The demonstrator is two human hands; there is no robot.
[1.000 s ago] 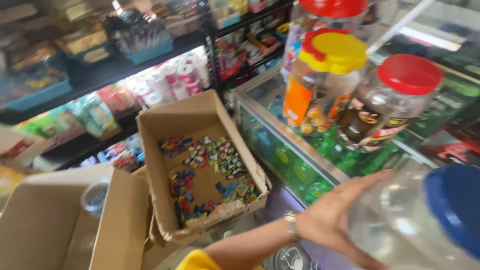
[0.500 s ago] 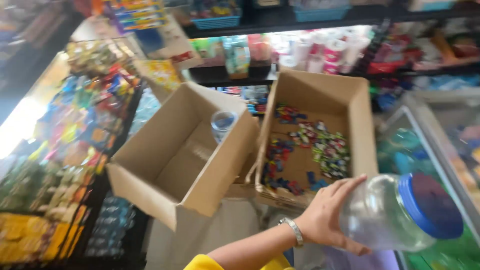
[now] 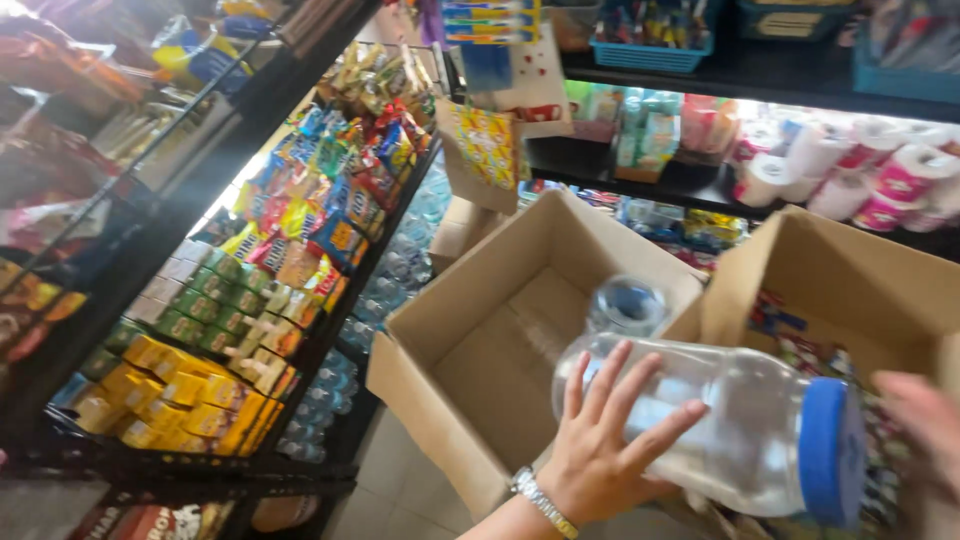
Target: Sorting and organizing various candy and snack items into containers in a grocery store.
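Note:
My left hand [image 3: 600,450], a metal bracelet on its wrist, presses with spread fingers against a large clear plastic jar [image 3: 730,420] that has a blue lid [image 3: 828,450]. The jar lies on its side above the near edge of an open cardboard box [image 3: 480,350]. My right hand [image 3: 925,425] is blurred at the right edge, right beside the blue lid; its grip cannot be made out. A second clear jar [image 3: 625,305] lies inside the box, against its right wall.
A second open cardboard box [image 3: 850,290] with several small colourful packets stands to the right. Black wire racks [image 3: 200,330] of snack packs fill the left. A dark shelf [image 3: 800,130] with paper rolls runs behind. Tiled floor shows below.
The view has swung left and closer to the empty box. My left hand has carried the jar over its near edge, and my right hand has come in at the right.

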